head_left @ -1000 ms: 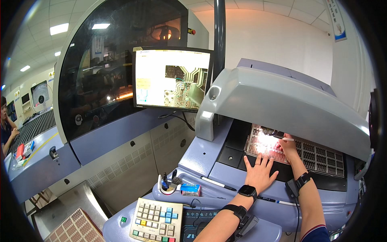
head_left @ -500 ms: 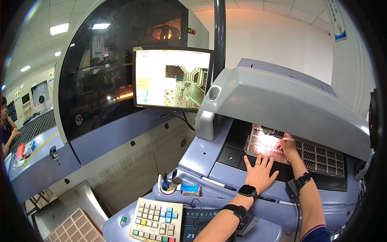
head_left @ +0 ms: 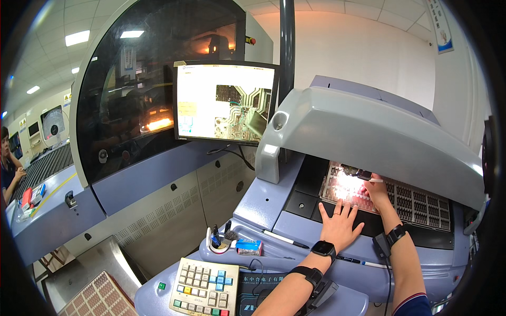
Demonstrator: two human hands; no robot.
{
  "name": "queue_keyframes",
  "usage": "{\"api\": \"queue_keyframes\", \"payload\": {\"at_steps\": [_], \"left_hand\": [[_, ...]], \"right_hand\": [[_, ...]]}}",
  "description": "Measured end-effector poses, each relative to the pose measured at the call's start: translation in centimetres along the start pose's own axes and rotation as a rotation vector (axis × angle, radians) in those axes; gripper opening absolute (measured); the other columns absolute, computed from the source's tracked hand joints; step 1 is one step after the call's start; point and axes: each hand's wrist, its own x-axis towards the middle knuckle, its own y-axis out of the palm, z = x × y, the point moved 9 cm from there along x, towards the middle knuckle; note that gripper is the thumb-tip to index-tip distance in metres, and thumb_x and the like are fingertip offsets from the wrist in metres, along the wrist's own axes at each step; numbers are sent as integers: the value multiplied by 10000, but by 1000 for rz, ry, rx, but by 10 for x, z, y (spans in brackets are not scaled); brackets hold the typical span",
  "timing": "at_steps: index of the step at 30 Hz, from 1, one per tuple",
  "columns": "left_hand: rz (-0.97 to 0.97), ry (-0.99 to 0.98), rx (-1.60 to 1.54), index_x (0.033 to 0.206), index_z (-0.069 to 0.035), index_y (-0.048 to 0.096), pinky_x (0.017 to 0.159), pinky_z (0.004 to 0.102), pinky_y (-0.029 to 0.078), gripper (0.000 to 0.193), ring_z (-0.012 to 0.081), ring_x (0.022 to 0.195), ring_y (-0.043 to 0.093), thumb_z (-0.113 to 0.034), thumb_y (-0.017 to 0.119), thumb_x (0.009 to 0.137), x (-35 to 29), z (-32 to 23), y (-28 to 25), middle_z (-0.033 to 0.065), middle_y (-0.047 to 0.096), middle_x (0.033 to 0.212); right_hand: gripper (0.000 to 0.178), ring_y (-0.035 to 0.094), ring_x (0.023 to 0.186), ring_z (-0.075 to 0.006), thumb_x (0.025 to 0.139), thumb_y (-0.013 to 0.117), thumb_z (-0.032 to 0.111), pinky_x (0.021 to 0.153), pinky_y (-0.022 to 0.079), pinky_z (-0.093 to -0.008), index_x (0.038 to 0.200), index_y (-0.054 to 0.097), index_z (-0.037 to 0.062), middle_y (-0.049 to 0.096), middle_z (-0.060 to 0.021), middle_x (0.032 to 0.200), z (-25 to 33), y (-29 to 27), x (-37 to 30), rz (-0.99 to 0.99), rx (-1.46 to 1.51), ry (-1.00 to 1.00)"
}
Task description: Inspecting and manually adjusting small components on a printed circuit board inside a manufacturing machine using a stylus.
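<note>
A circuit board panel (head_left: 419,206) with rows of small repeated units lies on the black bed under a grey hood. Bright light washes out its left part. My left hand (head_left: 340,227) is flat with fingers spread, its fingertips at the panel's near edge. Farther right, my right hand (head_left: 377,194) reaches under the hood with closed fingers around a slim white pen-like tool (head_left: 376,181). The tool's tip is lost beside the dark lamp or camera head (head_left: 356,173) above the lit spot. On the monitor (head_left: 226,102), a magnified board appears with a dark blurred shape over it.
The grey hood (head_left: 369,126) hangs low over my hands. Nearer me are a white keyboard (head_left: 204,287), a blue box (head_left: 249,247), a pen holder (head_left: 220,241) and loose pens, including a white marker (head_left: 284,239). Another panel (head_left: 97,297) lies lower left. A person (head_left: 9,168) sits far left.
On the monitor, the dark blurred shape has shifted slightly. The orange glow behind the machine's dark window has changed shape and place. Both my hands keep their positions.
</note>
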Motion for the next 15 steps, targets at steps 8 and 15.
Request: {"api": "queue_keyframes", "payload": {"at_steps": [8,15], "left_hand": [[-6,-2,8,1353,-114,519,1032,764,128,578,273,1388,341,-496,479,922,-1,2,0,84,470,1401],[0,-1,20,1355,-120,516,1031,763,131,578,267,1386,343,-499,479,921,0,1,0,78,470,1401]], "right_hand": [[413,635,641,-193,810,607,118,556,491,-311,1190,527,-24,642,-127,851,1,3,3,-28,-203,-68],[535,636,801,-361,776,599,260,716,506,-426,1216,531,-36,648,-193,871,4,1,-3,-213,-556,-167]]}}
